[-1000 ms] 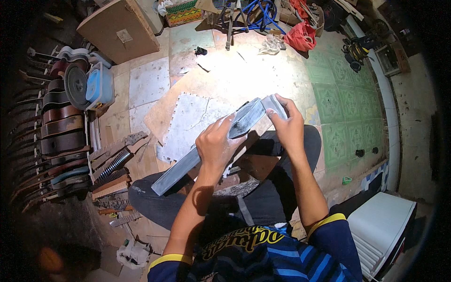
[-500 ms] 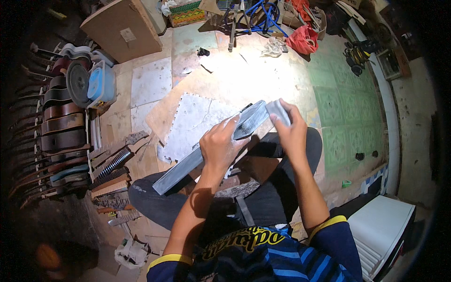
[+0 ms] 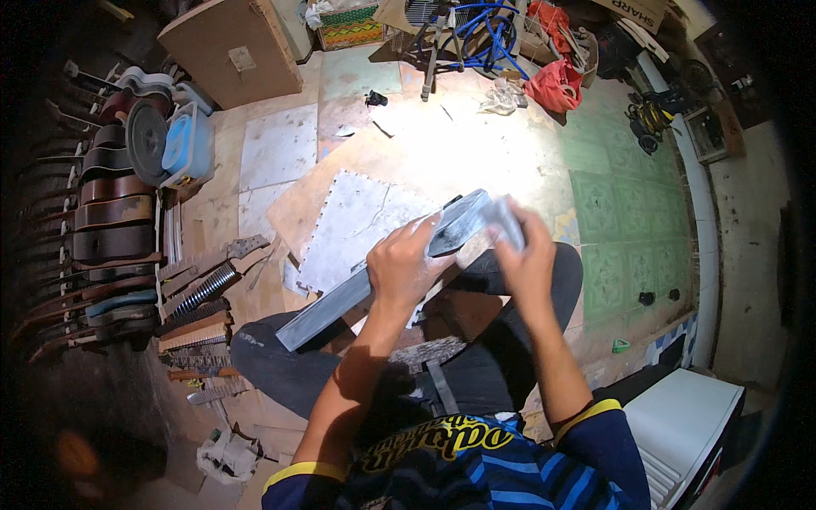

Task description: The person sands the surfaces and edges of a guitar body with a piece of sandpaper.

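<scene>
My left hand (image 3: 404,263) is closed round a long grey wooden piece (image 3: 319,312), powdery, with a dark smudge near its upper end, lying diagonally over my crossed legs. White dust coats my thumb side. My right hand (image 3: 527,242), blurred, is closed on a small grey flat block (image 3: 501,217) at the upper end of the long piece. A pale strip shows below that end, partly hidden by my fingers. Beneath, a cracked white tile-like board (image 3: 340,229) lies on a tan sheet (image 3: 289,217) on the floor.
At left stand stacked guitar bodies (image 3: 110,217), guitar necks (image 3: 208,289) and a plastic tub (image 3: 183,153). Behind are a cardboard panel (image 3: 229,51), blue tubing (image 3: 489,34) and a red bag (image 3: 552,85). A white appliance (image 3: 680,416) sits at lower right, a plastic bag (image 3: 225,455) at lower left.
Both hands and the long piece have shifted slightly down and to the right in the picture. The small block is more tilted and blurred. The surroundings have shifted too, as the view moved.
</scene>
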Demonstrator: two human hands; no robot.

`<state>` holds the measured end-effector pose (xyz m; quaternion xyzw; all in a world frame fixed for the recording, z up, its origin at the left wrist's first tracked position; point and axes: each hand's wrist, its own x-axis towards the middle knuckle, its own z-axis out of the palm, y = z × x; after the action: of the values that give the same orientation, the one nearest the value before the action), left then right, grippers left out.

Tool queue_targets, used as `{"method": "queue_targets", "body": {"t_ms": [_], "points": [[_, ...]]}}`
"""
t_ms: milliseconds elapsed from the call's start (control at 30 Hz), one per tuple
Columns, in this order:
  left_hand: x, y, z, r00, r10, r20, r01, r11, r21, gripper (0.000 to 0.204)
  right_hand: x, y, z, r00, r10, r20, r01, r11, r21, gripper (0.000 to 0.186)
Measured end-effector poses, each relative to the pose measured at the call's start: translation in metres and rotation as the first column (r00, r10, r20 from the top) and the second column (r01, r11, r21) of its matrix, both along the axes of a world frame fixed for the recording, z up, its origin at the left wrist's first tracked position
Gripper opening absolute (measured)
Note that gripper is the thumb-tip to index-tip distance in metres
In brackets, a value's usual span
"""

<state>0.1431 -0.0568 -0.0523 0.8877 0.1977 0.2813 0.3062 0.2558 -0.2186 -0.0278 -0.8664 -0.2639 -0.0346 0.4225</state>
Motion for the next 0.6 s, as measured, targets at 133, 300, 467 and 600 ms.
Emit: {"method": "queue_targets", "body": {"t_ms": [133, 300, 467, 600], "points": [[-0.004, 0.002, 0.002, 1.000, 0.008, -0.011, -0.008, 1.000, -0.005, 0.063, -0.012, 0.006, 0.008, 0.999, 0.008, 0.054, -0.006, 0.998, -0.055, 0.046], [0.000, 0.002, 0.002, 1.000, -0.013, 0.007, 0.013, 1.000, -0.002, 0.063, 0.016, 0.004, 0.003, 0.987, -0.004, -0.160, 0.019, 0.995, 0.094, 0.045], [-0.004, 0.003, -0.001, 1.000, -0.002, 0.010, 0.002, 1.000, -0.001, 0.064, -0.034, 0.004, 0.016, 0.975, 0.119, 0.187, -0.105, 0.991, -0.082, 0.043], [-0.002, 0.000, 0.000, 1.000, -0.016, 0.003, 0.016, 1.000, -0.003, 0.064, 0.023, 0.011, 0.003, 0.967, 0.003, -0.256, 0.049, 0.979, 0.199, 0.043]]}}
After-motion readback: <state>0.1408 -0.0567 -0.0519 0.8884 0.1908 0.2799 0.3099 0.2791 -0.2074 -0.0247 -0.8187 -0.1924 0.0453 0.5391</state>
